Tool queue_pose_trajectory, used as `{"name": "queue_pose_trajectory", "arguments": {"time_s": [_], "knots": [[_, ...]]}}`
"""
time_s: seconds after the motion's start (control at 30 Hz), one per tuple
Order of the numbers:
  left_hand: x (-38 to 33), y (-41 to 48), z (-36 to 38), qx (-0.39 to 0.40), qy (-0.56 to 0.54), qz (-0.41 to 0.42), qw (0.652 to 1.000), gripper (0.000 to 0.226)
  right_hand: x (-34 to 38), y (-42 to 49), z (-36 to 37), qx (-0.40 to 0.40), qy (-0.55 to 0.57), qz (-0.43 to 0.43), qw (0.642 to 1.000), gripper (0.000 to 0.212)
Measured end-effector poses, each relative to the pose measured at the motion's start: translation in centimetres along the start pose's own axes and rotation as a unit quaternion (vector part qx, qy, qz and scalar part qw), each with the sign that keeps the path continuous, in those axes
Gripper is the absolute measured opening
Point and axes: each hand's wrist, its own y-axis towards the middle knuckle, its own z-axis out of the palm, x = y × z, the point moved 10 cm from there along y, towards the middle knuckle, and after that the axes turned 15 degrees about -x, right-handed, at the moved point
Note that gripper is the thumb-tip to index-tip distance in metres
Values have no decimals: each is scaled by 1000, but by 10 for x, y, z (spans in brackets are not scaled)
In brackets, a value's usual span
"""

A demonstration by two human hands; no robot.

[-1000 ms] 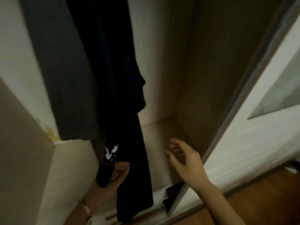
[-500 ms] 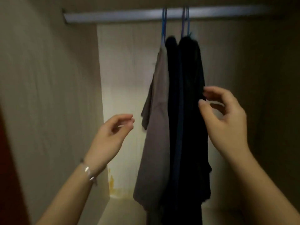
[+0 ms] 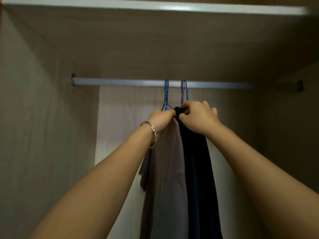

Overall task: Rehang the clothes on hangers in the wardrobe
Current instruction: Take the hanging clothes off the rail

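A dark garment [image 3: 198, 169] hangs from the silver rail [image 3: 120, 82], near the middle of it. Both hands are up at its top, just under the rail. The right hand [image 3: 198, 118] is closed around the bunched top of the dark garment. The left hand [image 3: 162, 118] pinches the same spot from the other side, and a silver bracelet [image 3: 151, 133] sits on that wrist. Right beside the dark garment, touching it, hangs a grey garment [image 3: 165, 169]. It is on a blue hanger [image 3: 166, 94] hooked over the rail. Two more hooks, a purple hanger [image 3: 182, 94] and another blue one, go over the rail just above the right hand. The hands hide the hanger shoulders. Above the rail is a wooden shelf [image 3: 155, 40].
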Motion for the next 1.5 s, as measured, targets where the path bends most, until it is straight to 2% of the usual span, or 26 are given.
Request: {"name": "queue_pose_trajectory", "arguments": {"time_s": [0.13,0.27,0.33,0.5,0.73,0.83,0.93,1.0,1.1,1.2,1.3,1.37,1.43,1.5], "knots": [[-4,11,-4,-22,30,-1,999,6,8,11,6,49,-81,-4,996,36],[2,20,-13,-23,47,-41,998,19,24,12,18,101,-120,-43,987,26],[5,22,-14,-10,46,-62,997,19,29,14,29,124,-115,-38,985,30],[3,30,-18,1,89,-64,994,22,38,24,39,117,-135,-47,983,26],[-12,47,-51,-36,141,-6,989,26,45,28,50,174,-38,12,984,6],[-12,51,-72,-41,167,-6,985,25,41,28,59,198,73,102,972,5],[-12,54,-93,-43,201,-2,979,23,39,27,77,221,193,196,936,9],[-12,57,-105,-46,223,2,974,22,37,31,88,215,251,247,911,15],[-13,62,-117,-73,254,19,964,13,37,34,95,194,300,286,889,12],[-7,69,-113,-56,247,-9,967,12,38,37,104,196,345,308,864,35],[-3,76,-101,-42,255,-11,966,28,33,49,112,170,316,297,885,33],[-10,82,-103,-72,277,18,958,37,32,60,109,131,324,293,890,23],[-21,84,-109,-86,277,34,956,37,32,72,103,101,368,284,880,17],[-40,79,-120,-108,259,49,959,37,32,80,92,70,412,287,862,21]]}}
